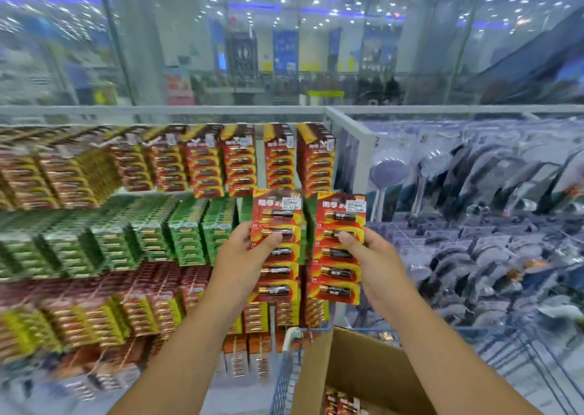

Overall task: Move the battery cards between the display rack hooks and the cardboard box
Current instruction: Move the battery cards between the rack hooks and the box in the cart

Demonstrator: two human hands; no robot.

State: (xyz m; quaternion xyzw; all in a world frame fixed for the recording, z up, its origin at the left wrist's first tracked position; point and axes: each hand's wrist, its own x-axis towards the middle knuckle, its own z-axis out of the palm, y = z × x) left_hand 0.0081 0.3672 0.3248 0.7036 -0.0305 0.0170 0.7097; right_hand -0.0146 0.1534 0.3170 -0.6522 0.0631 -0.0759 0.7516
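Observation:
My left hand [243, 256] grips a red and yellow battery card [278, 221] upright, thumb across its front. My right hand [369, 259] grips a second, matching battery card [339, 272] beside it. Both cards are raised in front of the display rack [202, 161], just below its top row of hanging red cards. The cardboard box [363, 370] stands open at the lower right, and more battery cards [343, 403] lie inside it.
Rows of red, green and yellow battery cards fill the rack to the left. Packaged shower heads [388, 168] hang on the panel at right. A blue wire basket [286, 373] holds the box. A glass wall rises behind the rack.

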